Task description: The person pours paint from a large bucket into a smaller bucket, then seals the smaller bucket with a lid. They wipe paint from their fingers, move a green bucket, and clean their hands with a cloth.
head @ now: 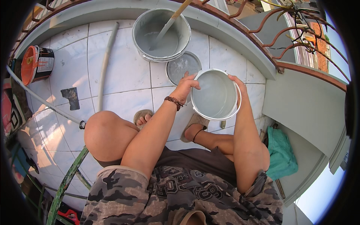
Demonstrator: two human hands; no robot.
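Observation:
Between my hands I hold a small white plastic bucket, its inside coated grey. My left hand grips its left rim, thumb over the edge. Around its upper right side is my right hand, partly hidden by the bucket. A wire or plastic handle hangs along the bucket's right side. Beyond it stands a larger bucket with grey paint inside and a wooden stick leaning in it. A round grey-smeared lid lies on the tiles beside the large bucket, close to my left hand.
An orange-smeared black paint tub lies tipped at the far left. A long pale pipe and a dark flat scrap rest on the tiled floor. A metal railing tops the low wall. Green cloth hangs at right.

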